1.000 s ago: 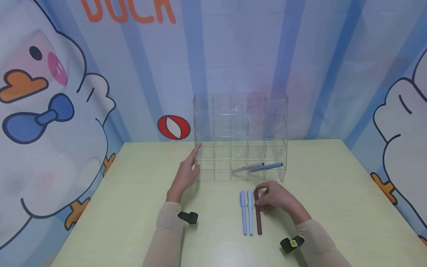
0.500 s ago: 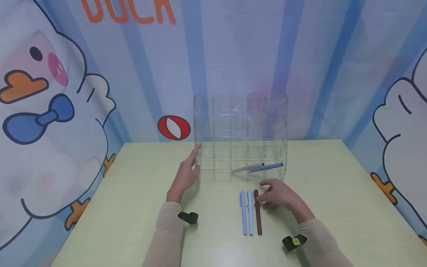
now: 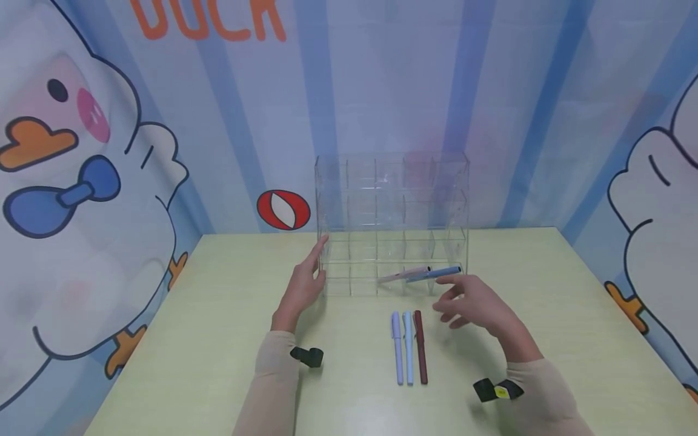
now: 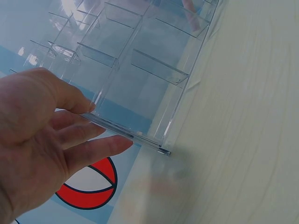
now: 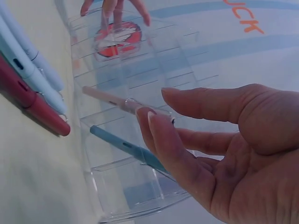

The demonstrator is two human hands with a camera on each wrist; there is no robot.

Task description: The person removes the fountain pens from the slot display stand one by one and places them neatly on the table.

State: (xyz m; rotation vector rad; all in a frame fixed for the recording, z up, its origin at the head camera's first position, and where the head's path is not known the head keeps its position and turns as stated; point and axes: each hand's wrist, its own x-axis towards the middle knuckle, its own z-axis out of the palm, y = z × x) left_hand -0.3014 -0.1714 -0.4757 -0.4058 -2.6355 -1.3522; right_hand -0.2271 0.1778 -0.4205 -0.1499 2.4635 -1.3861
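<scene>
My left hand (image 3: 302,287) holds the left side of a clear acrylic rack (image 3: 350,294); in the left wrist view, the thumb and fingers (image 4: 100,148) lie about its side edge. My right hand (image 3: 471,304) is raised by the rack's lower right corner, fingers loosely bent and holding nothing. Just beside it, a blue pen (image 3: 436,274) and a pink pen (image 3: 403,274) lie tilted in the bottom row. In front, a purple pen (image 3: 397,348), a light blue pen (image 3: 408,348) and a dark red pen (image 3: 421,348) lie side by side.
The rack has several rows of small compartments and stands near the back of the pale table (image 3: 218,339). Behind it hangs a blue striped backdrop (image 3: 371,79) with cartoon ducks. A black wrist camera (image 3: 308,356) is strapped to the left sleeve.
My right hand has left the dark red pen and moved up and to the right, toward the rack's lower right corner. The left hand stays on the rack's side.
</scene>
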